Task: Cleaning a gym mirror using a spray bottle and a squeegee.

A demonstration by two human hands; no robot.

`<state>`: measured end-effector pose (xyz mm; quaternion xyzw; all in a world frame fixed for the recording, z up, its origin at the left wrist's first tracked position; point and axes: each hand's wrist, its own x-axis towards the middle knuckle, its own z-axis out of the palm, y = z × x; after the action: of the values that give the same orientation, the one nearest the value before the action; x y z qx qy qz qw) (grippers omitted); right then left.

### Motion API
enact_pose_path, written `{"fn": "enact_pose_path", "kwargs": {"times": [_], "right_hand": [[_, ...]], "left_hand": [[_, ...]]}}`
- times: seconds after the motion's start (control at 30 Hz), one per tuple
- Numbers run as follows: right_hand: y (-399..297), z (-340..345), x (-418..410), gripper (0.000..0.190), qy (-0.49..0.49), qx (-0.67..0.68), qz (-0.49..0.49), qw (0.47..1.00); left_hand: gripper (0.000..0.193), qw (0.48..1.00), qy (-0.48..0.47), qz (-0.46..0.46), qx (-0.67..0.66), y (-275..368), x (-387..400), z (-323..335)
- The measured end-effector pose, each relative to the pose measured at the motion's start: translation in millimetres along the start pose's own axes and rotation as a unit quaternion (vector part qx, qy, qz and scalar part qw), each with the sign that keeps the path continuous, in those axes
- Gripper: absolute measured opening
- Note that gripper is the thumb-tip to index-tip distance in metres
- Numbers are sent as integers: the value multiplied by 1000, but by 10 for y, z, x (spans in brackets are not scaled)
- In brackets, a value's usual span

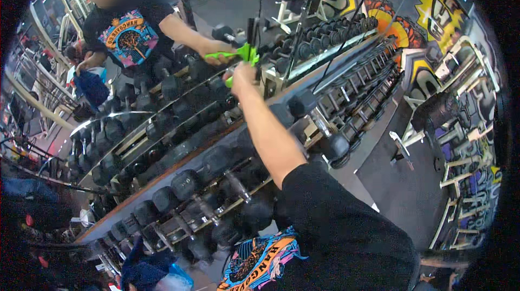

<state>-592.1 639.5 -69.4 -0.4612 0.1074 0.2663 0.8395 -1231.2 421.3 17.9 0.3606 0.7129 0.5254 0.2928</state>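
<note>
My right hand (243, 78) is stretched out to a wall mirror (215, 2), gripping the handle of a bright green squeegee (229, 82). Its dark blade appears to meet the glass edge-on, where the tool and its reflection run together. The reflection shows my left hand (90, 60) low at my side, holding a dark blue cloth (144, 266). Directly, only the cloth shows at the bottom of the view, beside a light-blue and white item (178, 278) I cannot identify. My left hand itself is hidden.
A two-tier rack of black dumbbells (187, 183) runs below the mirror, between me and the glass. One large dumbbell (325, 124) sits near my forearm. To the right are a weight bench (406, 140), dark floor mats (402, 193) and a graffiti-painted wall (438, 15).
</note>
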Motion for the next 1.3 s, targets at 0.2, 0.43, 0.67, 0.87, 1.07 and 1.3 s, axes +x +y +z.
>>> {"fn": "enact_pose_path", "kwargs": {"times": [0.2, 0.43, 0.67, 0.87, 1.07, 1.3], "right_hand": [[1188, 62, -1119, 21, -25, -54, 102, 993], [1420, -297, -1630, 26, -117, -46, 87, 988], [498, -352, 1024, 20, 348, 174, -115, 914], [554, -364, 930, 32, 262, 296, 104, 913], [646, -241, 360, 19, 238, 184, 113, 947], [1237, 76, -1226, 37, 66, -56, -11, 996]], "left_hand": [[48, 1000, 2, 9, 4, -13, 125, -81], [50, 999, 33, 15, 11, 6, 73, -251], [52, 1000, 17, 19, 14, 100, 23, -108], [53, 996, 74, 28, 32, 118, 10, -368], [55, 996, 78, 29, 38, 86, 109, -461], [56, 997, 69, 29, 36, 50, 199, -525]]}}
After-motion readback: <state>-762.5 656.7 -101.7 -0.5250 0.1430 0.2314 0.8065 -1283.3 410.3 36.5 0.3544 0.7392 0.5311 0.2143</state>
